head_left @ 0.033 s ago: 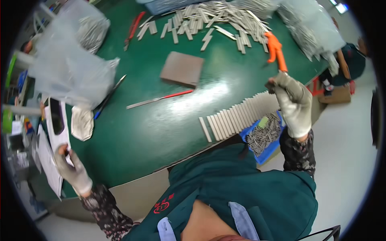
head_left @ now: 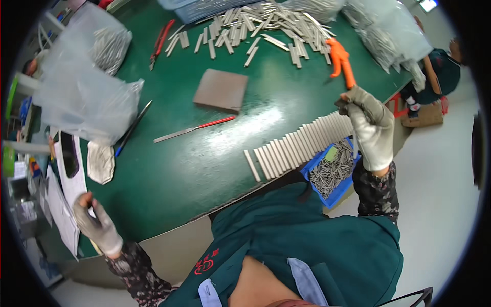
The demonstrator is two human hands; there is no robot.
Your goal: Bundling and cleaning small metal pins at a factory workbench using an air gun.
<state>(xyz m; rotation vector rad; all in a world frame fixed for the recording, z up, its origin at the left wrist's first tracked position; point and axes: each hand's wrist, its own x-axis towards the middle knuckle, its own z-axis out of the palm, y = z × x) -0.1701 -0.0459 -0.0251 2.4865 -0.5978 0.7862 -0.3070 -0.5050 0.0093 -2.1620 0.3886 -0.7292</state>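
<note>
My left hand [head_left: 98,225], in a pale glove with bare fingertips, hovers near the table's left front edge. Its thumb and finger curl together in a pinch; what lies between them is too small to make out. My right hand [head_left: 371,123], gloved too, is closed above the right end of a row of pale flat strips [head_left: 286,151]. A small dark bit shows at its fingertips, its kind unclear. Just beyond is an orange air gun [head_left: 340,59]. Below the hand, a blue tray [head_left: 335,196] holds many small grey metal pieces and a light green slip.
A brown block [head_left: 221,89], a red-handled file [head_left: 197,128], red pliers [head_left: 161,45] and a pen [head_left: 134,128] lie on the green table [head_left: 179,179]. Loose strips [head_left: 245,28] are heaped at the back. Plastic bags [head_left: 89,97] stand left; another person [head_left: 442,74] sits at right.
The table and its things have shifted slightly left in view. My left hand sits a little lower and further right, its fingers still curled. My right hand stays closed.
</note>
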